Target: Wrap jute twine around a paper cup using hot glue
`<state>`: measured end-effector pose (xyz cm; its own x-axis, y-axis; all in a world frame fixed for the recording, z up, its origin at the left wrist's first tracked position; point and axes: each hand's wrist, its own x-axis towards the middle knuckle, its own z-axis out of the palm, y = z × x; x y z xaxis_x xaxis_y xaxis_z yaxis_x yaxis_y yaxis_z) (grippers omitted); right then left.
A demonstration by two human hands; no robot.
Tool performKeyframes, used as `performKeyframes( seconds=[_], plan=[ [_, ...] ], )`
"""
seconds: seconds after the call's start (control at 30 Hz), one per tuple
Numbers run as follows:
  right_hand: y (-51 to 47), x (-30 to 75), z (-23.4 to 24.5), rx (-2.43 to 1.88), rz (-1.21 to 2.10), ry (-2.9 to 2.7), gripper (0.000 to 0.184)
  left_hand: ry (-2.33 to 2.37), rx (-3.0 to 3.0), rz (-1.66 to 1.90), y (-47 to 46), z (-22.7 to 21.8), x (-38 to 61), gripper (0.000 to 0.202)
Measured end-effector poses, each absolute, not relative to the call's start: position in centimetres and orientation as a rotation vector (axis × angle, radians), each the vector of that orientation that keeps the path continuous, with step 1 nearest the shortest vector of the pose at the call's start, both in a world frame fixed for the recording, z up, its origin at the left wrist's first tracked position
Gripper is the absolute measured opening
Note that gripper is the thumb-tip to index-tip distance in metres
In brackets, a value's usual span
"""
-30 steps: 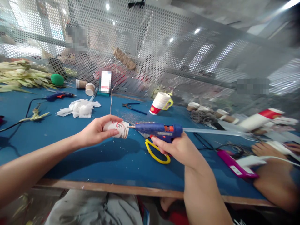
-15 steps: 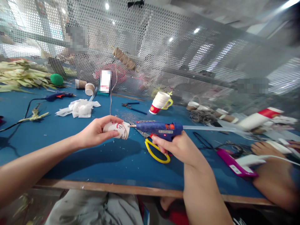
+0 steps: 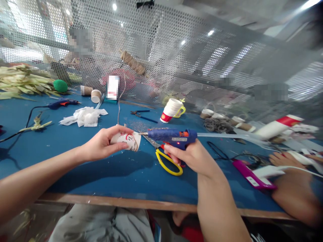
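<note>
Over on the left, your left hand [image 3: 101, 147] is curled round the paper cup [image 3: 129, 140], held sideways above the blue table [image 3: 101, 183], one end facing right. Your right hand [image 3: 192, 158] is closed on the glue gun [image 3: 174, 135], which sits level with its nozzle pointing left, right at that cup end, over the yellow scissors [image 3: 168, 162].

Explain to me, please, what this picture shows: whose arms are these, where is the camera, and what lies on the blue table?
The camera sits on a person's head and looks down, so both arms are that person's own. The left hand holds a small printed paper cup on its side. The right hand grips a blue hot glue gun, its nozzle at the cup's end. Below it, yellow-handled scissors lie on the blue table. Farther back lie pliers, a second glue gun and a cord-wrapped cup. The hand at the right edge belongs to another person.
</note>
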<state>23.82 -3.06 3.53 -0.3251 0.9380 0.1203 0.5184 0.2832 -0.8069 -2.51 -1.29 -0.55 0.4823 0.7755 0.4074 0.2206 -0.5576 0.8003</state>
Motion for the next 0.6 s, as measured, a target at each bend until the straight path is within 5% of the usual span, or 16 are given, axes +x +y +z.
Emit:
performKeyframes(
  seconds=[0.6],
  plan=[
    [-3.15, 23.77, 3.75, -1.281, 0.938, -1.908, 0.02, 0.811, 2.083, 1.034, -1.45, -0.44, -2.58, 0.035]
  ],
)
